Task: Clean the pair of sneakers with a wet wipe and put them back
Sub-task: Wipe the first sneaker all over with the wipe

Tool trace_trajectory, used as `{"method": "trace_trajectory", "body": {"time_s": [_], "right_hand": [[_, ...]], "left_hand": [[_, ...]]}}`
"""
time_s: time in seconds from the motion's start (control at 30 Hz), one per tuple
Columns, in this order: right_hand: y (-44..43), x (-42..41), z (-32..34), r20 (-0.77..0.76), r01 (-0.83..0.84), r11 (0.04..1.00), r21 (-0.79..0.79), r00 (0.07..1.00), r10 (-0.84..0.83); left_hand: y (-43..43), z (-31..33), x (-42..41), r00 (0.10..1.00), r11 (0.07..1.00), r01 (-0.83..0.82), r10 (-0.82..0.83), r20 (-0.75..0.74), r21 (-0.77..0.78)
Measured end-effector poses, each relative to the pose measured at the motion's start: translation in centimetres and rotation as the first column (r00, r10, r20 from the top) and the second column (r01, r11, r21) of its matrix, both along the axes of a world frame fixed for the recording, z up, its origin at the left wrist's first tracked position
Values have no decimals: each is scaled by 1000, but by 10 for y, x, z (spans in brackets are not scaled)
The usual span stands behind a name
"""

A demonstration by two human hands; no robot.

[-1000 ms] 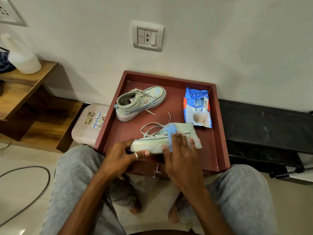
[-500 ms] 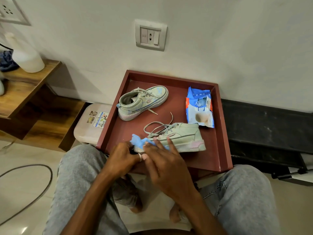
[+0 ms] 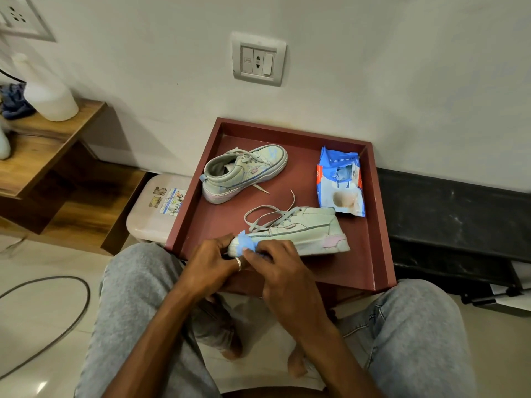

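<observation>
At the far left a wooden shelf (image 3: 43, 139) carries a white bottle (image 3: 48, 96) with a blue cloth (image 3: 14, 100) bunched behind it. A dark cable (image 3: 57, 326) loops over the tiled floor below. Just right of the shelf sits a pale plastic surface with stickers (image 3: 161, 202), partly tucked under the left edge of a dark red tray (image 3: 379, 225).

The far sneaker (image 3: 244, 172) stands upright in the tray's back left part, heel toward the left and toe toward the wall, one lace end trailing onto the tray floor. On the wall above is a grey switch plate (image 3: 258, 60).

At the tray's front edge the left hand (image 3: 212, 262) – a ring (image 3: 238, 264) on one finger – has its fingers curled around the toe of the near sneaker (image 3: 301, 232) and steadies it. This shoe lies along the front of the tray, toe to the left, pink-patched heel to the right, its laces loose and looped behind it. A blue wet wipe (image 3: 245, 244) is crumpled against the toe, between the two hands. The right hand (image 3: 283, 271) pinches the wipe with bent fingertips and presses it to the rubber edge of the sole; its other fingers lie curled along the side of the shoe.

Further right, near the tray's back right corner, an opened blue and white wipes pack (image 3: 342, 185) lies flat, apart from both shoes. Beyond the tray's right rim runs a low black ledge (image 3: 459, 214) along the wall. The person's knees, in grey trousers, frame the bottom of the view.
</observation>
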State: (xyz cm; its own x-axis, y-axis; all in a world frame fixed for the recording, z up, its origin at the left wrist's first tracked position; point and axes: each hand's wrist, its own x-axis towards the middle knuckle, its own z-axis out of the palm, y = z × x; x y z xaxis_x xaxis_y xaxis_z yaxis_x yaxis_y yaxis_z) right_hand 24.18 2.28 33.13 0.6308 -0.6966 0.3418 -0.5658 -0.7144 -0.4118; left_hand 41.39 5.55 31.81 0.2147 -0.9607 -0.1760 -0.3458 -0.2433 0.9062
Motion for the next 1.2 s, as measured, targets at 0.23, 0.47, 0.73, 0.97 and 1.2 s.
{"method": "trace_trajectory", "body": {"time_s": [0.23,0.47,0.73,0.97,1.2], "right_hand": [[-36,-50,-15,52,280,959,34,958,-281],[-5,-10,-4,89,165,984,67,981,-171],[-38,-56,-16,67,271,962,21,960,-272],[-32,-43,-18,103,360,933,24,927,-360],[-22,-31,-15,180,213,977,28,960,-215]], "left_hand": [[-3,2,-2,997,1000,3,-3,-82,-8],[-2,-2,-1,994,1000,3,-1,-108,19],[-5,-2,-2,985,999,16,-11,-173,32],[-3,1,-2,994,1000,26,-25,-102,5],[-2,4,-2,994,999,38,-36,-103,16]]}}
